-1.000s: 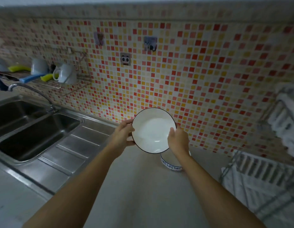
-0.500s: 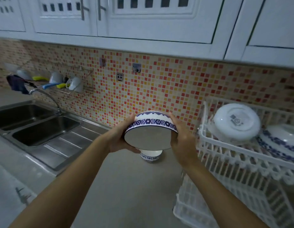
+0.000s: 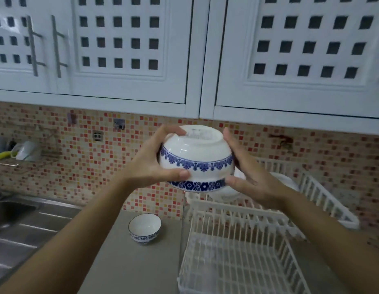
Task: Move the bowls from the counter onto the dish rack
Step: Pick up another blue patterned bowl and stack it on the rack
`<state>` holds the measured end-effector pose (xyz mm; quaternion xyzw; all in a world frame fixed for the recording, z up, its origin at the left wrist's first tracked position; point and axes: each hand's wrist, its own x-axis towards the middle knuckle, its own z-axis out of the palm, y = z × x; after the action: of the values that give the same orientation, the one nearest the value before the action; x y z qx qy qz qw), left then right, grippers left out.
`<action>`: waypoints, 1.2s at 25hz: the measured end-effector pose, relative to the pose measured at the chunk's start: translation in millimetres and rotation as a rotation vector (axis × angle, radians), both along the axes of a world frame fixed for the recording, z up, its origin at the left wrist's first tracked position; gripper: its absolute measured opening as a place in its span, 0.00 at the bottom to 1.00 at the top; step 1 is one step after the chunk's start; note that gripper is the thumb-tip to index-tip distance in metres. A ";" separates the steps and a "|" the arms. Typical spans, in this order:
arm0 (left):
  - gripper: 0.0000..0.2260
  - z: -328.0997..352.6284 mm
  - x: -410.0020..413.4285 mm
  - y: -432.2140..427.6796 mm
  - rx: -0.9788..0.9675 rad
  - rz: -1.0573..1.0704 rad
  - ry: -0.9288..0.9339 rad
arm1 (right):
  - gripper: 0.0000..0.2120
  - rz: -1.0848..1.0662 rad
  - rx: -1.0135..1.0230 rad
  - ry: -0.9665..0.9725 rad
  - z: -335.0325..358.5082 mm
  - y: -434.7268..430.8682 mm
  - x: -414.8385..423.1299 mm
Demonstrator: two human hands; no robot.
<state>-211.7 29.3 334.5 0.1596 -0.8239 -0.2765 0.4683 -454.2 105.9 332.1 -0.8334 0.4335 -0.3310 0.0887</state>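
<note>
A white bowl with blue flower bands [image 3: 196, 158] is upside down in the air, its foot turned up. My left hand [image 3: 151, 163] grips its left side and my right hand [image 3: 245, 176] its right side. It hangs above the left end of the white two-tier dish rack [image 3: 243, 257]. A smaller bowl of the same pattern [image 3: 144, 228] stands upright on the grey counter [image 3: 129, 270], just left of the rack. White dishes [image 3: 284, 181] on the rack's upper tier are mostly hidden behind my right hand.
A steel sink with drainboard [image 3: 21, 225] lies at the left. A wall shelf with cups [image 3: 25, 150] hangs on the mosaic tile wall. White cabinets [image 3: 129, 49] are overhead, close above the held bowl.
The bowl has been lifted from the counter, turned from rim-toward-me to fully upside down, and carried up and right toward the rack. My view has tilted upward.
</note>
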 end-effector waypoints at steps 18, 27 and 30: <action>0.58 -26.4 -269.4 -46.0 -0.315 0.139 -0.535 | 0.63 -0.581 -0.090 0.214 -27.0 -25.2 -214.0; 0.55 -39.0 -310.7 -69.3 -0.139 0.203 -0.759 | 0.60 -0.480 0.101 0.184 -56.2 -61.0 -254.7; 0.52 -37.9 -315.7 -73.6 -0.099 0.201 -0.820 | 0.59 -0.460 0.166 0.188 -60.1 -68.2 -259.1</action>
<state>-527.4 -44.3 296.6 0.3131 -0.9346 -0.1031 0.1333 -713.3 37.7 272.0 -0.7300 0.6436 -0.2268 0.0385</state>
